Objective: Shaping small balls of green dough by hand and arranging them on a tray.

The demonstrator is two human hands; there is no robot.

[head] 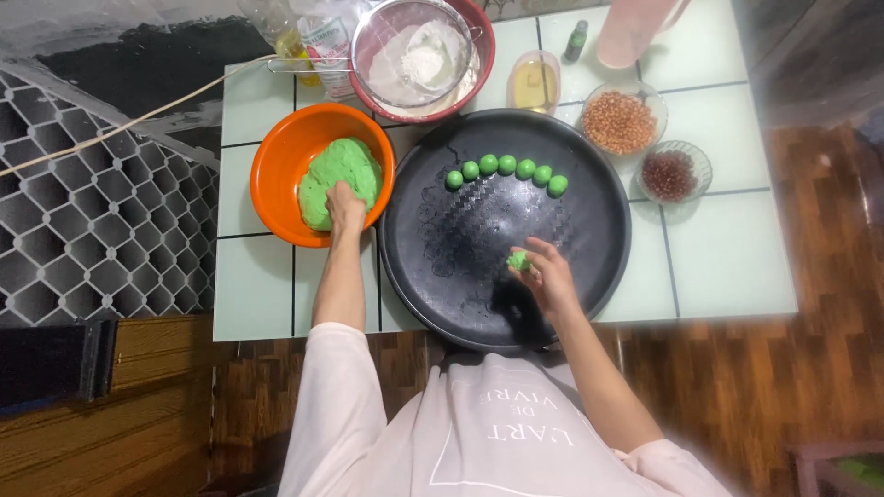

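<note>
An orange bowl (276,161) holds a lump of green dough (341,170). My left hand (345,207) reaches into the bowl and grips the dough's near edge. To its right lies a large round black tray (571,267). Several small green dough balls (506,168) sit in an arc on the tray's far part. My right hand (545,271) hovers over the tray's near part, pinching a small piece of green dough (518,261) in its fingertips.
On the white tiled table (727,258) stand a red bowl with a sieve of white flour (419,60), a small cup of yellowish liquid (534,83), a glass bowl of peanuts (619,121), a glass bowl of dark beans (670,175), a pink jug (635,28), and a small green bottle (575,41).
</note>
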